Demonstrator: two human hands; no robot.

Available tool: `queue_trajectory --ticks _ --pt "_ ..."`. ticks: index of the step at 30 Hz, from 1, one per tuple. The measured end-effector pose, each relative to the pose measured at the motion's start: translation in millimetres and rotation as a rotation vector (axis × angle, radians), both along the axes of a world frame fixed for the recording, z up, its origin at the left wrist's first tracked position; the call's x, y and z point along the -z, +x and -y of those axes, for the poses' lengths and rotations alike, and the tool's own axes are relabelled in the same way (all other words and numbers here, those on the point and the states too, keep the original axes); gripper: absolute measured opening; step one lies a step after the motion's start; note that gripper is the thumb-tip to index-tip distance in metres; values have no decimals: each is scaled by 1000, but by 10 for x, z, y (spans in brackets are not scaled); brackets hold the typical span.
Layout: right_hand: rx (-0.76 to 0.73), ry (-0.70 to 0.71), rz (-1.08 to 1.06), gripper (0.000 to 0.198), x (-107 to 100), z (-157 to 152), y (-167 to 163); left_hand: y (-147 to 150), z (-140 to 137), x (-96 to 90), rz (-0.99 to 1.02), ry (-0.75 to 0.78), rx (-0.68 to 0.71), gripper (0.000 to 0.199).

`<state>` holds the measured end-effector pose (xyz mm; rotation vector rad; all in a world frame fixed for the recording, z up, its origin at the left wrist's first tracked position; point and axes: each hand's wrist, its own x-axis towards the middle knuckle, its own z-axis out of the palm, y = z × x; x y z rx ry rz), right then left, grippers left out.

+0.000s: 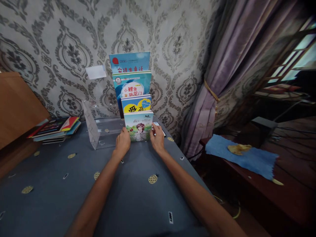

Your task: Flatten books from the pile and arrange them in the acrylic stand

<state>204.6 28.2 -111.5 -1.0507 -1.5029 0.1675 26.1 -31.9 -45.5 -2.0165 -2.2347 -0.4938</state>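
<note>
Between my hands stands a children's book (138,128) with a girl on its pale green cover, the front one in a tiered clear plastic book stand (91,131). My left hand (122,141) grips its left edge, and my right hand (157,136) has its right edge between thumb and fingers. Behind it rise a yellow and blue book (136,104), a teal book (132,85) and a taller blue book (130,62), each higher than the one in front. The stand's left part holds a blank white label (95,72) at its top.
A stack of books (56,128) lies at the left near a wooden board (19,108). A phone (159,128) rests behind my right hand. To the right are a tied purple curtain (209,89) and a dark red bench (256,191) with a blue cloth (242,161).
</note>
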Motion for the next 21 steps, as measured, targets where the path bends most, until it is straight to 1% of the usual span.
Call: queue_trajectory --ticks 5,8,21 --pt "-88 -67 -116 40 22 -82 51 9 -2 3 11 -4 -2 21" --pt "-116 -78 -150 40 39 -122 79 8 -13 22 10 0 6 21" --pt "-133 -117 -219 40 29 -161 67 11 -20 24 17 4 -7 21"
